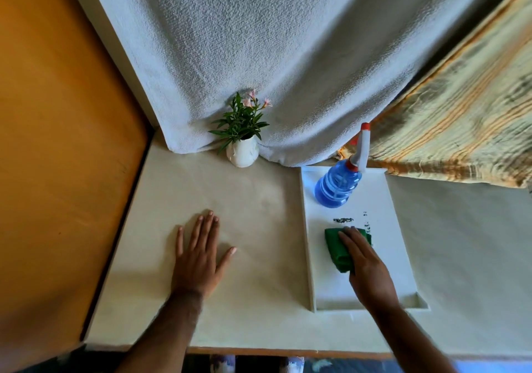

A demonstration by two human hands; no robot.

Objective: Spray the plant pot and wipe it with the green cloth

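A small white plant pot (242, 153) with green leaves and pink flowers stands at the back of the table, against the hanging white cloth. A blue spray bottle (338, 185) with a white and red trigger head stands on the far end of a white tray (400, 246). On the tray lies the folded green cloth (336, 250). My right hand (364, 263) rests on top of it, fingers over the cloth. Flat on the table, palm down with fingers spread, my left hand (200, 253) holds nothing, well in front of the pot.
A white textured cloth (259, 55) hangs behind the table and a striped yellow-green fabric (466, 119) drapes at the right. An orange wall (57, 142) borders the left side. The table's front edge (259, 349) runs below my arms. Dark specks mark the tray near the cloth.
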